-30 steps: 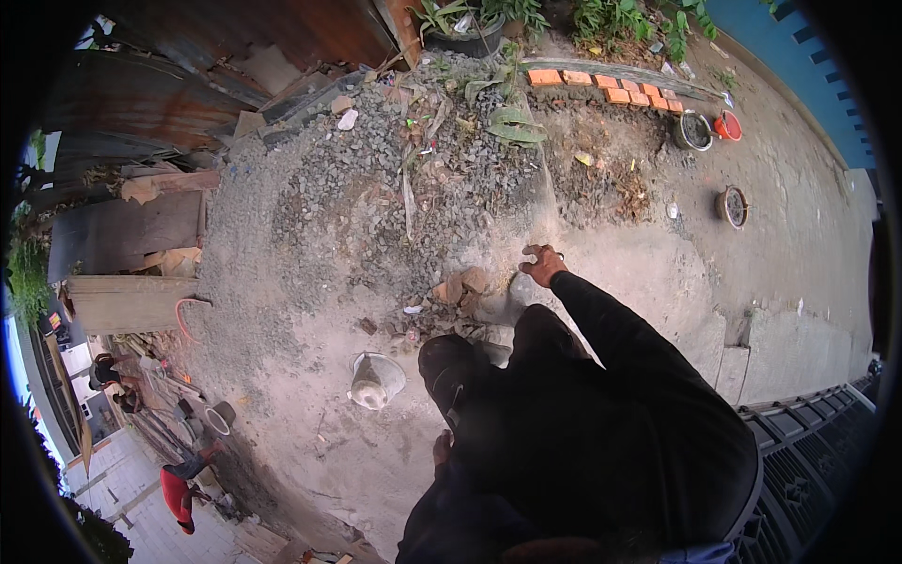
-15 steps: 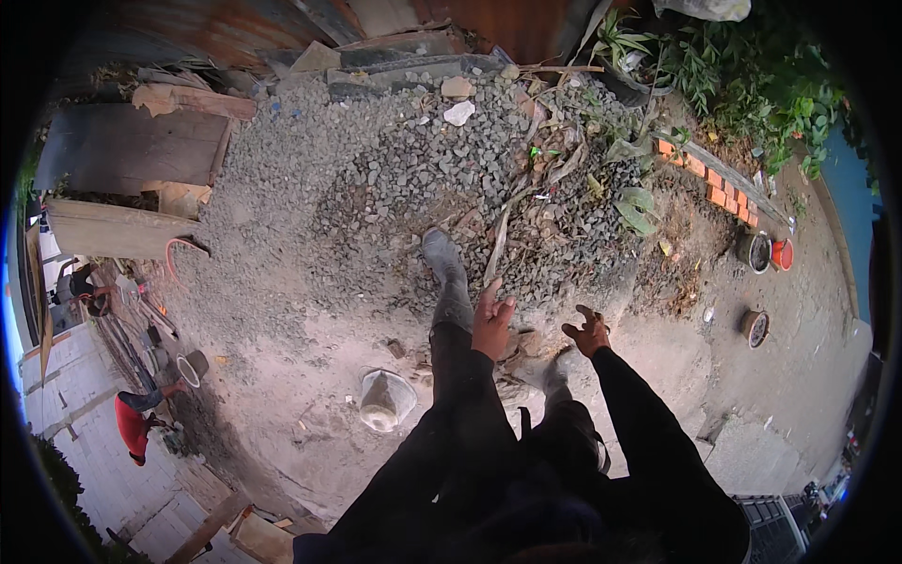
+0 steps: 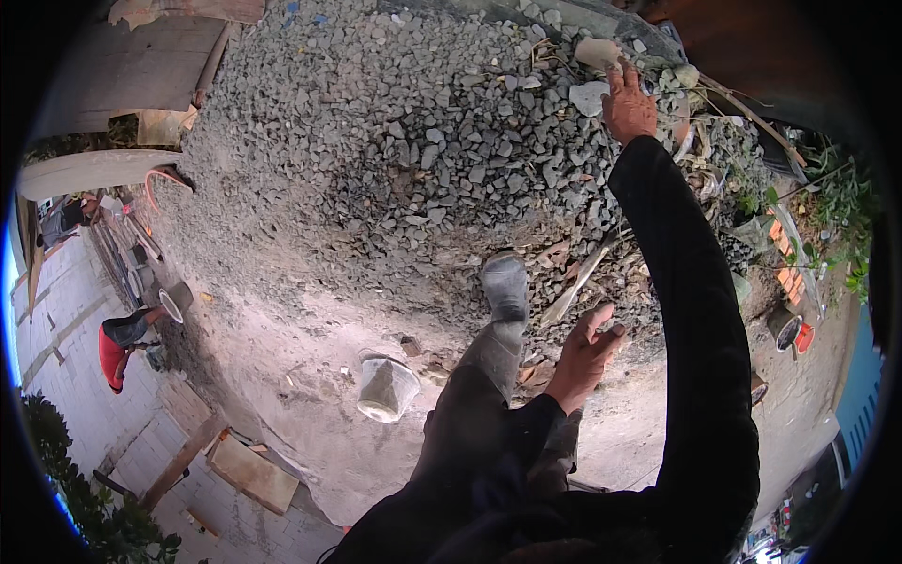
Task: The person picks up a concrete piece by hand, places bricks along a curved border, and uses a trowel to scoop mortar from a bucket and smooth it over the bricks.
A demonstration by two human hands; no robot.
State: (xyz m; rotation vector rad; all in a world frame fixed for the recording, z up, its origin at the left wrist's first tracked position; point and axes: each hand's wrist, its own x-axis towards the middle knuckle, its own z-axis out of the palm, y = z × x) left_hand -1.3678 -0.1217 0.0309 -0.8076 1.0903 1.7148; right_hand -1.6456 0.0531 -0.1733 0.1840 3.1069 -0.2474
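My right hand (image 3: pixel 628 108) is stretched out at the upper right with fingers extended, their tips at a beige chunk (image 3: pixel 597 52) beside a pale stone (image 3: pixel 587 96) on the grey gravel (image 3: pixel 432 150); I cannot tell if they touch it. My left hand (image 3: pixel 583 367) is open in the lower middle, thumb and forefinger apart, holding nothing, near a pale dry strip (image 3: pixel 573 287) on the rubble. My grey boot (image 3: pixel 505 287) stands to its upper left. A greyish-white bucket (image 3: pixel 387 387) sits on the dirt left of my legs.
Wooden boards (image 3: pixel 103 70) line the upper left. A person in red (image 3: pixel 115 352) bends at a bucket (image 3: pixel 176 301) on the left; another person (image 3: pixel 61 216) is farther back. Bricks (image 3: pixel 789 273), buckets (image 3: pixel 783 329) and plants (image 3: pixel 846 216) are at the right, a rusty sheet (image 3: pixel 752 42) at the top right.
My view has swung so the gravel fills more of the top. My right hand has moved far forward and up to the chunk; my left hand has shifted right.
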